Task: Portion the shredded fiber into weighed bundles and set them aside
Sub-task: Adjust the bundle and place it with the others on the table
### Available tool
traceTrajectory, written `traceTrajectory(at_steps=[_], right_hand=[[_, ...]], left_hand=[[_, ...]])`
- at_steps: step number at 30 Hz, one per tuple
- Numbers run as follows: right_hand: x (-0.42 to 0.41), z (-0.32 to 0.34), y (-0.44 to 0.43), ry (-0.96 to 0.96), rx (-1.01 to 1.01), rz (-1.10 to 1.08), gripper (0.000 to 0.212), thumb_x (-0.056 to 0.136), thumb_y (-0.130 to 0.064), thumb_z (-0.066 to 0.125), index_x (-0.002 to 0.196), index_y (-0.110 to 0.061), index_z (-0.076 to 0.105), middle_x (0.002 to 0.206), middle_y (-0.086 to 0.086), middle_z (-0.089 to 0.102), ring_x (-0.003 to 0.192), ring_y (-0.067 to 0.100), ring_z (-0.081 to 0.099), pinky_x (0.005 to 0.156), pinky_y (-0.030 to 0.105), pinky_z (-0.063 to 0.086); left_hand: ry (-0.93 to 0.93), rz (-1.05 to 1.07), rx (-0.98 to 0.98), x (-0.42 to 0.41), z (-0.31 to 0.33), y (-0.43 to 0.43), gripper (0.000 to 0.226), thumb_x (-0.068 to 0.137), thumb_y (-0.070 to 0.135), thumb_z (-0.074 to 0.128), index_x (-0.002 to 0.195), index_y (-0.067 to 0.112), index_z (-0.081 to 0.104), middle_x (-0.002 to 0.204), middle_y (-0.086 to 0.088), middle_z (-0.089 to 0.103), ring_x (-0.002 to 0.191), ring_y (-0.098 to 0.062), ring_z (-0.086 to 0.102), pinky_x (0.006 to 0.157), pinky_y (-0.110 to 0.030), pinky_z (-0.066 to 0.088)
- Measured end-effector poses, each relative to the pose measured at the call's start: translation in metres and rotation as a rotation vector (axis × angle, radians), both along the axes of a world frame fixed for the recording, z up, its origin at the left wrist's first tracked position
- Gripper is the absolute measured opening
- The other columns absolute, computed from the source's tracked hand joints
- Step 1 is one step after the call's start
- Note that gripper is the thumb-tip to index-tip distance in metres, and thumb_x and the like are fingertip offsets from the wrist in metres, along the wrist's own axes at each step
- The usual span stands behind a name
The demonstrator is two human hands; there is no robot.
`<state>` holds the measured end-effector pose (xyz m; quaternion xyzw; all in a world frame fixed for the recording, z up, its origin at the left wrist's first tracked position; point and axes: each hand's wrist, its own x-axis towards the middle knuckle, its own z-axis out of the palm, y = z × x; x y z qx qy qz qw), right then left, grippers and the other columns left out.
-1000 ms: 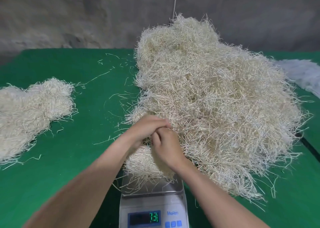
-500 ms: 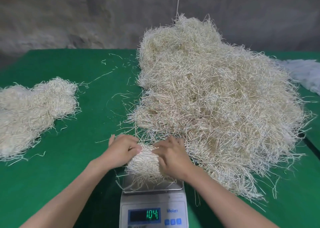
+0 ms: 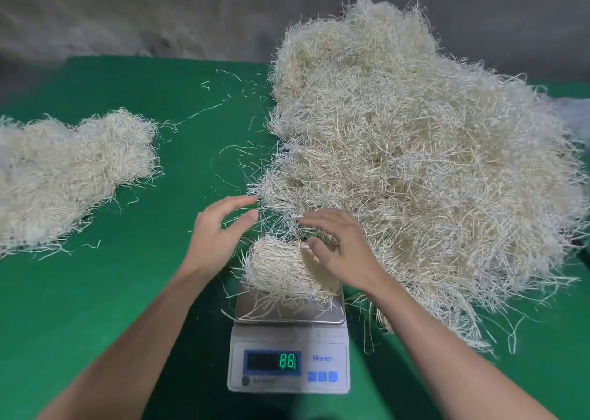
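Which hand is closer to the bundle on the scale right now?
Right. The right hand lies over the right end of the bundle, apparently touching it. The left hand hovers open just off its upper-left edge, apart from it.

Single head view, looking forward-down, close over green table [image 3: 95,292].

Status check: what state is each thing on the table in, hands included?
Scale: on, display lit green.
Bundle: lying on the scale, strands overhanging.
Large pile: heaped right of the scale.
Small pile: set aside at left.
Left hand: open, fingers spread, holding nothing.
Right hand: open, fingers relaxed over the bundle.
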<state>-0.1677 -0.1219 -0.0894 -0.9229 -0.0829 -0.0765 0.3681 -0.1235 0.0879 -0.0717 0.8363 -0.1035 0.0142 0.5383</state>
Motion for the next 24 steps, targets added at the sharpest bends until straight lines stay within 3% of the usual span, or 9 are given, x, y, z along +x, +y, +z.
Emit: traceTrajectory(at_steps=[4, 8, 12, 16, 19, 23, 24], right_hand=[[-0.002, 0.000, 0.002, 0.015, -0.010, 0.003, 0.035, 0.091, -0.015, 0.056, 0.125, -0.023, 0.058, 0.133, -0.009, 0.052, 0.130, 0.010, 0.038, 0.116, 0.039, 0.015], [-0.003, 0.001, 0.002, 0.022, 0.003, 0.008, 0.034, 0.091, -0.014, 0.056, 0.124, -0.021, 0.058, 0.132, -0.006, 0.055, 0.128, 0.011, 0.041, 0.115, 0.041, 0.018], [-0.005, 0.000, 0.001, 0.008, -0.002, 0.015, 0.032, 0.092, -0.014, 0.055, 0.123, -0.020, 0.059, 0.131, -0.006, 0.055, 0.125, 0.006, 0.041, 0.116, 0.040, 0.019], [-0.007, -0.002, 0.002, 0.012, 0.004, 0.010, 0.031, 0.092, -0.013, 0.055, 0.123, -0.019, 0.059, 0.131, -0.005, 0.056, 0.120, 0.000, 0.038, 0.116, 0.035, 0.016], [-0.008, -0.002, 0.001, 0.009, 0.017, 0.004, 0.032, 0.092, -0.011, 0.054, 0.122, -0.018, 0.059, 0.129, -0.005, 0.057, 0.118, -0.001, 0.038, 0.115, 0.032, 0.018], [-0.005, 0.005, -0.005, -0.007, 0.033, -0.056, 0.033, 0.093, -0.011, 0.053, 0.125, -0.018, 0.058, 0.130, -0.004, 0.057, 0.121, 0.002, 0.041, 0.115, 0.033, 0.022], [-0.004, 0.009, -0.009, -0.016, 0.036, -0.084, 0.033, 0.094, -0.012, 0.053, 0.125, -0.018, 0.057, 0.131, -0.004, 0.056, 0.124, 0.005, 0.042, 0.115, 0.034, 0.023]], left_hand=[[-0.004, 0.009, -0.001, -0.003, -0.002, -0.003, 0.025, 0.089, 0.025, 0.061, 0.113, 0.032, 0.064, 0.111, 0.030, 0.052, 0.113, 0.007, 0.043, 0.095, -0.017, 0.028], [0.034, 0.019, -0.010, -0.004, -0.005, -0.005, 0.021, 0.089, 0.025, 0.062, 0.109, 0.030, 0.067, 0.112, 0.023, 0.057, 0.113, 0.005, 0.046, 0.093, -0.018, 0.029], [0.035, 0.005, -0.022, -0.005, -0.004, -0.007, 0.018, 0.089, 0.023, 0.063, 0.105, 0.030, 0.068, 0.101, 0.035, 0.054, 0.097, 0.029, 0.043, 0.082, -0.003, 0.027], [0.033, -0.003, -0.002, -0.004, -0.006, -0.009, 0.016, 0.089, 0.023, 0.063, 0.103, 0.028, 0.068, 0.099, 0.035, 0.055, 0.090, 0.032, 0.043, 0.076, 0.000, 0.029], [0.041, 0.009, -0.027, -0.004, -0.005, -0.015, 0.015, 0.089, 0.019, 0.063, 0.102, 0.025, 0.069, 0.101, 0.023, 0.062, 0.075, 0.023, 0.055, 0.062, 0.004, 0.037], [0.093, -0.001, -0.016, -0.001, 0.001, -0.030, 0.016, 0.089, 0.023, 0.063, 0.104, 0.026, 0.069, 0.094, 0.011, 0.070, 0.076, -0.021, 0.065, 0.052, -0.007, 0.044], [0.097, -0.010, -0.011, 0.000, 0.003, -0.036, 0.017, 0.089, 0.024, 0.063, 0.105, 0.026, 0.069, 0.092, 0.011, 0.070, 0.077, -0.023, 0.065, 0.052, -0.008, 0.044]])
